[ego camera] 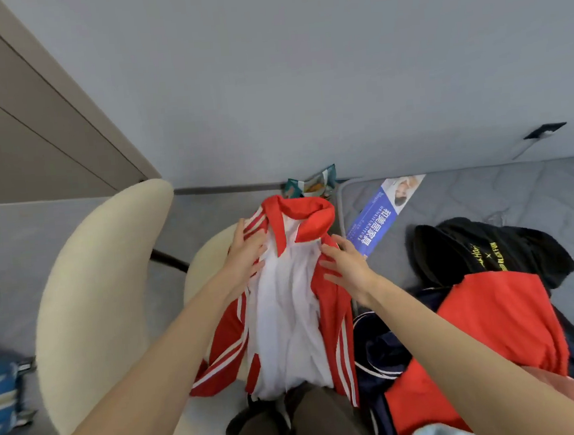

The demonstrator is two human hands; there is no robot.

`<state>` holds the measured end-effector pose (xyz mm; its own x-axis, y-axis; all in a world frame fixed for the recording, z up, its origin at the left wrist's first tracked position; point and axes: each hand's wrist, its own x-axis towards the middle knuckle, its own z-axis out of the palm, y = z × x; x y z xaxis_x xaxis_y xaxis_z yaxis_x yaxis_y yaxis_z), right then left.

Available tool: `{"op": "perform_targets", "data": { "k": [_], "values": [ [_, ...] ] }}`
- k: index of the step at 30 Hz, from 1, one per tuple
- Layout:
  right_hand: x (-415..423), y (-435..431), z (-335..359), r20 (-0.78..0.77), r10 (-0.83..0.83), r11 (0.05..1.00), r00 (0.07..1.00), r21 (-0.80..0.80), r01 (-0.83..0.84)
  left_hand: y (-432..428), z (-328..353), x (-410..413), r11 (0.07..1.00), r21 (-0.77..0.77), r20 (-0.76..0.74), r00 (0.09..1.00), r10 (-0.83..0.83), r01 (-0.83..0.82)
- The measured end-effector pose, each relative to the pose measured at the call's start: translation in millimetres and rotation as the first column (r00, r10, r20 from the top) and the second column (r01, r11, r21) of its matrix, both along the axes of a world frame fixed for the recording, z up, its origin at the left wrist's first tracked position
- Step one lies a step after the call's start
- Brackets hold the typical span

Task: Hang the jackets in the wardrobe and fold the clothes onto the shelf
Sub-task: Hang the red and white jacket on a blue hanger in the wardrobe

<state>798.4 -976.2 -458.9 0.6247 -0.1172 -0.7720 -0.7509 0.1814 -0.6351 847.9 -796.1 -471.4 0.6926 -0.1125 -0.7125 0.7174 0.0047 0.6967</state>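
Over cream chair (95,284) | red jacket (286,313) open | left hand (247,254) spread on it | right hand (346,269) apparently likewise

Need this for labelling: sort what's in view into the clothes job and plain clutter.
Job: red jacket, with left hand and right hand on it; black garment, red garment and navy garment on the mattress.
Clutter: leaflet, snack packet, cream chair, blue bag.
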Motion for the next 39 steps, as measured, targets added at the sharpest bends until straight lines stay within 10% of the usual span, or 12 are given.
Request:
{"op": "perform_targets", "data": {
  "k": [15,27,39],
  "values": [
    [-15,39,74,0.194,0.548,0.831,0.814,-0.237,-0.503,51,64,-89,0.854,0.517,0.256,0.942,-0.219,0.057],
    [-143,173,166,0.389,0.802,0.575,0.454,-0.291,-0.765,158,164,-276,0.795,0.468,0.504,0.855,0.119,-0.386],
    [-411,341,209,0.484,0.873,0.220,0.052,-0.297,-0.929,288,210,-608,0.513,0.489,0.554,0.706,0.442,-0.705]
  ]
}}
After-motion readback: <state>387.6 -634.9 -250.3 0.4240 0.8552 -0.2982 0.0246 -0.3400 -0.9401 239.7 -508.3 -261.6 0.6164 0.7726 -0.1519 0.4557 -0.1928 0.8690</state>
